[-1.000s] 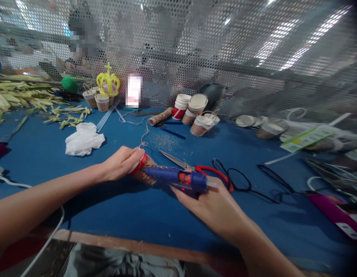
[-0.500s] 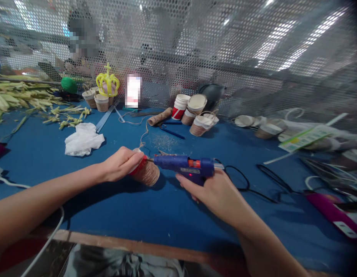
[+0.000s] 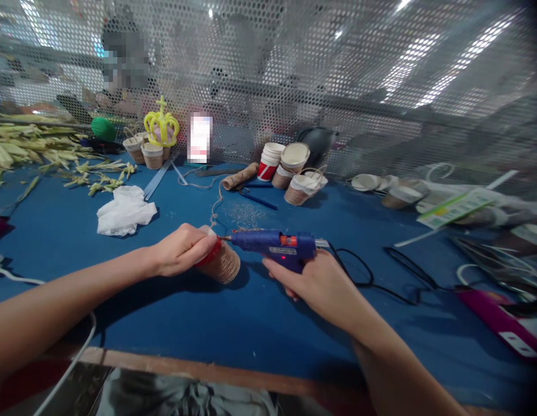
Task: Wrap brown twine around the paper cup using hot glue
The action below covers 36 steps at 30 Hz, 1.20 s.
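Note:
My left hand (image 3: 185,249) is closed around the red upper part of a paper cup (image 3: 225,264), which lies tilted with its base toward the right. Twine is wound round the lower part of the cup. In my right hand (image 3: 317,283) is a blue hot glue gun (image 3: 272,244), its small red light lit. The nozzle points left and sits at the cup's red band, close to my left thumb; whether it touches cannot be told. A loose strand of twine (image 3: 215,209) runs from the cup back to a twine roll (image 3: 241,176).
Twine-wrapped cups (image 3: 299,189) stand at the back beside stacked red-and-white cups (image 3: 270,160). Left are a crumpled white cloth (image 3: 126,211), dried husks (image 3: 29,144) and a yellow crown-shaped piece (image 3: 162,124). A black cord (image 3: 367,271) and a magenta power strip (image 3: 497,318) lie right.
The glue gun and my right hand have shifted slightly left, with the gun's rear a little lower. My left hand keeps its hold on the cup.

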### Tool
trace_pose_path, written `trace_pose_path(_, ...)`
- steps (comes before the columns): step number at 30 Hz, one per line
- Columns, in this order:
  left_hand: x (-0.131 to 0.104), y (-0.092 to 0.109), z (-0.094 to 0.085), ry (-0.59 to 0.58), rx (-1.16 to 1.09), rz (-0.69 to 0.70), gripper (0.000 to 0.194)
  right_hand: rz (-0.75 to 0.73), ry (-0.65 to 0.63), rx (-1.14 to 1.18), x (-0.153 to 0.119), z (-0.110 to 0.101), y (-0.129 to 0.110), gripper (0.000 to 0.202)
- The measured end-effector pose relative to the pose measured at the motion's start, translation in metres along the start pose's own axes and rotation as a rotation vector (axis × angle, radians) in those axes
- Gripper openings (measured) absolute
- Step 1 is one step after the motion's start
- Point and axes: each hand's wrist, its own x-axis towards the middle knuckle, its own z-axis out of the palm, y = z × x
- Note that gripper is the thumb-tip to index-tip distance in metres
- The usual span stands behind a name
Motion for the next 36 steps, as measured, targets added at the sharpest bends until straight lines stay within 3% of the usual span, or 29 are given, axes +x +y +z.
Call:
trace_pose_path(12, 0.000, 0.001, 0.000, 0.005, 0.022, 0.019, 0.037, 0.025, -0.001, 0.011, 0.001, -0.001, -0.001, 0.028)
trace_pose_path(23, 0.000, 0.001, -0.002, 0.012, -0.107, -0.215, 0.042, -0.014, 0.002, 0.061, -0.007, -0.001, -0.007, 0.027)
trace_pose_path(31, 0.000, 0.004, -0.002, 0.007, -0.183, -0.243, 0.046, -0.012, -0.017, 0.061, -0.011, 0.000, -0.009, 0.023)
trace_pose_path(36, 0.000, 0.004, -0.002, -0.003, -0.192, -0.253, 0.046, 0.099, -0.056, 0.123, -0.009, 0.000, -0.008, 0.022)
